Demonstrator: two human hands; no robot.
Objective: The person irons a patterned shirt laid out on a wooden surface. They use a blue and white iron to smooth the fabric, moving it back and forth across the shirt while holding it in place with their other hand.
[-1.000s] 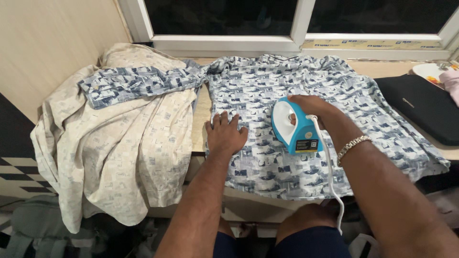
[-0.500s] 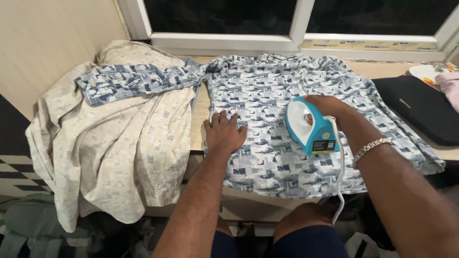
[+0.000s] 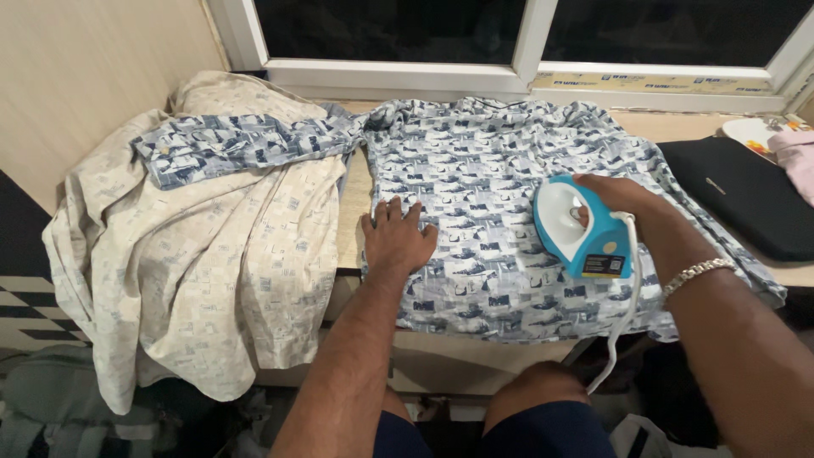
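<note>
At the far left a cream printed cloth [image 3: 212,254] hangs in folds over the edge of the wooden ledge [image 3: 356,212], below a pale wall panel. Over its upper part lies the long sleeve of a blue and white patterned shirt [image 3: 475,187], stretched out to the left. The body of the shirt lies spread flat on the ledge under the white window frame [image 3: 526,51], its lower hem drooping over the front edge. The left hand [image 3: 397,237] lies palm down on the shirt's left side, fingers spread and flat against the fabric, holding nothing. To the right of it, well apart, the right hand [image 3: 623,199] is wrapped around the handle of a turquoise and white iron [image 3: 581,227], which sits on the right half of the shirt. A white cord [image 3: 626,314] runs from the back of the iron down past the front edge. A metal bracelet [image 3: 697,273] circles the right wrist. Furthest right a black flat case [image 3: 746,203] lies on the ledge just beside the shirt
</note>
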